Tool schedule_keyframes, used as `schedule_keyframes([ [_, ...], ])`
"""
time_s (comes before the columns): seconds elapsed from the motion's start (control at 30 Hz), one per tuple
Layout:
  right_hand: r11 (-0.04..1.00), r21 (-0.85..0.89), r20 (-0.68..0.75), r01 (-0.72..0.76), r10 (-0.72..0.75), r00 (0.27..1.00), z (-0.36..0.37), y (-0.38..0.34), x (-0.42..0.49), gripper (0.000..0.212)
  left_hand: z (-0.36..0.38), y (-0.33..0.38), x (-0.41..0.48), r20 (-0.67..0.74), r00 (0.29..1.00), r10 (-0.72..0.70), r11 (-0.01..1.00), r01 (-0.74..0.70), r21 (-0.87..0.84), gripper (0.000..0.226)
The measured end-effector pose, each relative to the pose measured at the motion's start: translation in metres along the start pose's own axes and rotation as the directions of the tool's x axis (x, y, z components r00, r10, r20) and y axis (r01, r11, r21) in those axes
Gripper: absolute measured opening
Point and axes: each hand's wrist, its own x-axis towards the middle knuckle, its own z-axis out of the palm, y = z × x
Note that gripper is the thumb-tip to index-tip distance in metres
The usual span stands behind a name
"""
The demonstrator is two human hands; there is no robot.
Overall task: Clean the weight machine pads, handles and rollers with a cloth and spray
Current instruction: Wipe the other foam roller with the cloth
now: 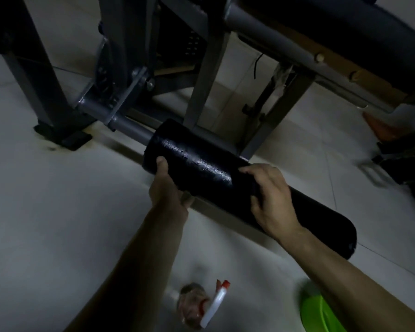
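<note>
Item: black cylindrical padded roller (201, 164), mounted on a grey steel axle tube (127, 125), lying slantwise just above the pale tiled floor (58, 212).
Surface: the half nearer the axle gleams as if wet; the far half, toward the rounded free end, looks dull.
Left hand (164, 188): grasps the roller near its axle end, thumb on top, fingers under and out of sight.
Right hand (271, 200): fingers curled over the top of the roller at its middle, clasping it. A dark fold shows under the fingers; whether it is a cloth cannot be told.
Obstruction: the right hand and wrist hide the roller's middle band.
Behind: grey steel frame uprights (206, 80) of the machine, a black foot plate (65, 135) on the floor to the left, and a dark upholstered bench pad (345, 27) at upper right.
Near edge, floor: clear spray bottle with white trigger and red nozzle (201, 305), lying on its side between the two forearms, blurred.
Near edge, right: bright green plastic vessel (319, 312), partly covered by the right forearm.
Far right: orange object (379, 128), kind unclear.
</note>
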Motion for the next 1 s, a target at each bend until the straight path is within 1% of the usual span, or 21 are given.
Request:
schedule_keyframes([
  [0.1, 0.998, 0.038, -0.004, 0.059, -0.059, 0.998, 0.029, -0.026, 0.038, 0.07, -0.002, 0.0, -0.001, 0.027, 1.0, -0.01, 1.0, 0.011, -0.016, 0.042],
  [0.17, 0.99, 0.063, 0.026, 0.129, -0.131, 0.991, 0.053, -0.052, 0.072, 0.06, -0.003, 0.0, 0.002, 0.058, 0.997, -0.043, 0.995, 0.048, -0.089, 0.05],
  [0.23, 0.977, 0.074, 0.058, 0.201, -0.206, 0.977, 0.079, -0.084, 0.109, 0.051, -0.003, 0.004, 0.003, 0.091, 0.993, -0.07, 0.993, 0.079, -0.093, 0.058],
  [0.33, 0.957, 0.04, 0.095, 0.287, -0.289, 0.952, 0.103, -0.113, 0.145, 0.046, -0.002, 0.009, 0.006, 0.064, 0.997, -0.047, 0.998, 0.049, -0.045, 0.045],
  [0.4, 0.947, 0.031, 0.125, 0.32, -0.321, 0.939, 0.095, -0.101, 0.143, 0.043, -0.001, 0.011, 0.008, 0.071, 0.995, -0.069, 0.994, 0.075, -0.078, 0.04],
  [0.47, 0.952, 0.036, 0.121, 0.303, -0.305, 0.945, 0.074, -0.075, 0.119, 0.044, 0.0, 0.011, 0.01, 0.075, 0.993, -0.096, 0.982, 0.106, -0.153, 0.048],
  [0.5, 0.962, 0.035, 0.107, 0.272, -0.275, 0.956, 0.059, -0.061, 0.1, 0.05, 0.001, 0.01, 0.012, 0.067, 0.994, -0.092, 0.98, 0.102, -0.17, 0.052],
  [0.63, 0.99, 0.01, 0.072, 0.139, -0.139, 0.988, 0.011, -0.019, 0.028, 0.066, 0.004, 0.006, 0.014, 0.015, 0.997, -0.077, 0.985, 0.078, -0.151, 0.053],
  [0.7, 0.996, 0.012, 0.025, 0.084, -0.084, 0.996, 0.008, -0.014, 0.011, 0.073, 0.004, 0.005, 0.014, -0.002, 0.997, -0.075, 0.988, 0.074, -0.138, 0.054],
  [0.73, 0.997, 0.02, -0.001, 0.074, -0.074, 0.997, 0.013, -0.018, 0.012, 0.073, 0.004, 0.004, 0.014, -0.003, 0.997, -0.076, 0.988, 0.075, -0.132, 0.053],
  [0.8, 0.994, 0.032, -0.019, 0.102, -0.101, 0.995, 0.03, -0.033, 0.028, 0.068, 0.004, 0.004, 0.011, 0.001, 0.998, -0.069, 0.99, 0.069, -0.126, 0.047],
  [0.87, 0.988, 0.062, 0.003, 0.143, -0.144, 0.99, 0.051, -0.055, 0.058, 0.058, 0.006, 0.004, 0.005, 0.008, 0.997, -0.075, 0.987, 0.076, -0.139, 0.04],
  [0.93, 0.986, 0.073, 0.028, 0.149, -0.151, 0.988, 0.067, -0.072, 0.083, 0.049, 0.006, 0.003, -0.001, -0.018, 0.997, -0.079, 0.987, 0.076, -0.142, 0.041],
  [1.0, 0.987, 0.043, 0.054, 0.155, -0.157, 0.986, 0.069, -0.075, 0.093, 0.047, 0.006, -0.001, -0.002, -0.071, 0.996, -0.053, 0.993, 0.045, -0.112, 0.045],
])
